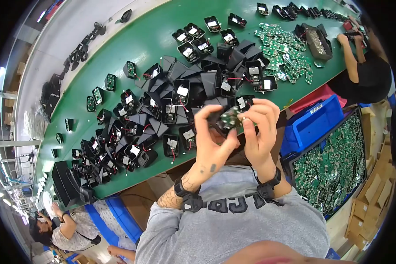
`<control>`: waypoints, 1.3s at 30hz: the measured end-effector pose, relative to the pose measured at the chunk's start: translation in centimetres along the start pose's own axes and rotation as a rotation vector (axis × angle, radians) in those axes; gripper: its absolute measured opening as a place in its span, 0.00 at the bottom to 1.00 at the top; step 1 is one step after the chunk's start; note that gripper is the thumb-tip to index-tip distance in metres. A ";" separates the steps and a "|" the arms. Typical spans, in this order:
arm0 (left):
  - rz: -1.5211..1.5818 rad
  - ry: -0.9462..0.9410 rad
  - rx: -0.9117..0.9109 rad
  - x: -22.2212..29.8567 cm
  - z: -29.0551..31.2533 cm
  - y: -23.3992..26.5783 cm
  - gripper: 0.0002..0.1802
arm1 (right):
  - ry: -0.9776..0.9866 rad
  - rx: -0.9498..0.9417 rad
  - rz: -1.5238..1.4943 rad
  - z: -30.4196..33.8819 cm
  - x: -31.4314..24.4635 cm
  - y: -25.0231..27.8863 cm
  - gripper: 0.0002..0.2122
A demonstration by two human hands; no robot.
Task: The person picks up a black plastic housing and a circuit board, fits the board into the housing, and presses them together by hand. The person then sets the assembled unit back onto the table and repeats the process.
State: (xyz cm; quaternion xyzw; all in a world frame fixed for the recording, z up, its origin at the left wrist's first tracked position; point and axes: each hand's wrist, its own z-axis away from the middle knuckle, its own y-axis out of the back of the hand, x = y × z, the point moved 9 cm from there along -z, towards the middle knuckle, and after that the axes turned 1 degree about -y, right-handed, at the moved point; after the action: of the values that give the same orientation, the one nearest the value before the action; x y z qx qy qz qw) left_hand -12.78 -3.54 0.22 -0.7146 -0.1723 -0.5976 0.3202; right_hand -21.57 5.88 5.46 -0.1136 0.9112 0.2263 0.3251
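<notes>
In front of my chest, above the table's near edge, my left hand curls its thumb and fingers round a black plastic housing, mostly hidden in the grip. A small green circuit board lies at the top of this housing, tilted. My right hand has its thumb and fingertips closed on the right side of the board; whether it is fully seated in the housing I cannot tell. Just beyond my hands is a heap of black housings, many open with white parts and red wires inside.
The green table curves away on both sides. Loose circuit boards are piled at the far right, near a box of small parts. A blue bin and a large crate of boards stand at my right. Co-workers sit at both ends.
</notes>
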 end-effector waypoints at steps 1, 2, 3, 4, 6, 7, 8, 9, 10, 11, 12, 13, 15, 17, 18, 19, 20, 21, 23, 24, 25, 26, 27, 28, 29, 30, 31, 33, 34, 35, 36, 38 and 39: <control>-0.002 -0.033 0.037 0.6 -0.2 0.2 0.35 | -0.036 -0.016 -0.028 0.1 0.3 -0.2 0.03; -0.007 -0.027 0.051 0.5 -0.4 0.4 0.35 | -0.074 -0.034 -0.058 0.3 0.5 -0.3 0.03; -0.012 -0.019 0.067 0.3 -0.5 0.7 0.35 | -0.084 -0.040 -0.060 0.5 0.3 -0.3 0.03; -0.057 -0.083 0.107 1.0 -0.8 0.7 0.35 | -0.261 -0.099 -0.248 0.8 1.4 -0.9 0.03; -0.114 -0.118 0.094 1.6 -0.8 0.7 0.34 | -0.543 -0.241 -0.564 2.1 2.8 -2.5 0.06; -0.120 -0.115 0.084 1.2 -0.9 0.9 0.35 | -0.548 -0.245 -0.569 2.0 2.8 -2.6 0.06; -0.123 -0.111 0.089 0.9 -0.9 1.0 0.35 | -0.608 -0.236 -0.667 2.0 2.8 -2.8 0.06; -0.194 -0.197 0.088 1.4 -0.8 0.9 0.35 | -0.668 -0.226 -0.766 2.1 3.0 -3.1 0.06; -0.261 -0.283 0.083 1.9 -0.7 0.6 0.35 | -0.625 -0.238 -0.773 2.3 3.1 -3.1 0.08; -0.261 -0.279 0.083 1.9 -0.7 0.7 0.35 | -0.629 -0.239 -0.773 2.3 3.3 -3.1 0.08; -0.323 -0.323 0.078 2.3 -0.7 0.5 0.35 | -0.553 -0.268 -0.644 1.9 3.2 -2.9 0.08; -0.386 -0.367 0.074 2.6 -0.4 0.4 0.34 | -0.477 -0.296 -0.517 1.7 2.9 -2.8 0.08; -0.333 -0.376 0.083 2.3 -0.3 0.7 0.34 | -0.419 -0.319 -0.471 1.4 2.3 -2.8 0.09; -0.464 -0.389 -0.015 2.7 -0.3 -0.1 0.34 | -0.356 -0.341 -0.425 1.0 1.7 -2.8 0.09; -0.377 -0.314 -0.004 2.4 -0.3 0.0 0.32 | -0.371 -0.325 -0.453 1.0 1.8 -2.7 0.08; -0.377 -0.312 -0.004 2.7 -0.1 -0.1 0.32 | -0.387 -0.308 -0.480 1.0 1.9 -2.6 0.08; -0.390 -0.288 -0.026 2.8 0.0 -0.4 0.32 | -0.389 -0.309 -0.480 1.0 1.8 -2.6 0.08; -0.403 -0.264 -0.049 2.8 0.0 -0.5 0.31 | -0.425 -0.302 -0.516 1.1 2.0 -2.6 0.07; -0.454 -0.334 -0.064 3.5 -0.1 -0.7 0.31 | -0.463 -0.296 -0.551 1.1 2.3 -2.6 0.05; -0.506 -0.406 -0.079 4.1 0.1 -1.0 0.31 | -0.442 -0.298 -0.542 1.0 2.1 -2.6 0.05; -0.506 -0.404 -0.079 4.2 0.0 -1.0 0.31 | -0.421 -0.300 -0.533 1.0 2.0 -2.5 0.05; -0.526 -0.407 -0.085 4.3 0.0 -1.1 0.31 | -0.422 -0.300 -0.533 1.0 2.0 -2.6 0.05; -0.546 -0.409 -0.092 4.4 0.1 -1.2 0.32 | -0.435 -0.289 -0.538 1.1 2.1 -2.6 0.05; -0.547 -0.408 -0.091 4.4 0.1 -1.2 0.32 | -0.448 -0.279 -0.542 1.2 2.3 -2.7 0.05; -0.556 -0.400 -0.080 4.3 0.2 -1.2 0.32 | -0.448 -0.279 -0.543 1.2 2.2 -2.8 0.05; -0.566 -0.392 -0.070 4.2 0.2 -1.1 0.32 | -0.444 -0.262 -0.540 1.2 2.2 -2.7 0.05; -0.566 -0.392 -0.070 4.2 0.2 -1.1 0.32 | -0.440 -0.244 -0.536 1.2 2.2 -2.7 0.05; -0.605 -0.433 -0.082 4.5 0.4 -1.3 0.32 | -0.431 -0.217 -0.519 1.3 2.1 -2.7 0.05; -0.605 -0.434 -0.082 4.6 0.4 -1.4 0.32 | -0.420 -0.190 -0.502 1.3 2.1 -2.6 0.05; -0.607 -0.429 -0.076 4.6 0.5 -1.5 0.32 | -0.419 -0.190 -0.502 1.4 2.1 -2.6 0.05; -0.610 -0.425 -0.070 4.6 0.5 -1.6 0.32 | -0.437 -0.179 -0.494 1.5 2.2 -2.6 0.04; -0.636 -0.441 -0.057 4.4 0.6 -1.4 0.33 | -0.455 -0.169 -0.488 1.7 2.3 -2.5 0.04; -0.661 -0.456 -0.045 4.3 0.6 -1.4 0.33 | -0.488 -0.161 -0.513 1.8 2.4 -2.6 0.03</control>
State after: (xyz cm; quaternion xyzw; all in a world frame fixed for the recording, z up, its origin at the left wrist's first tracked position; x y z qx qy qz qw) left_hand -12.18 -2.72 4.70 -0.7417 -0.4465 -0.4982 0.0485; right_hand -21.54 4.38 1.79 -0.3063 0.7278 0.2287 0.5694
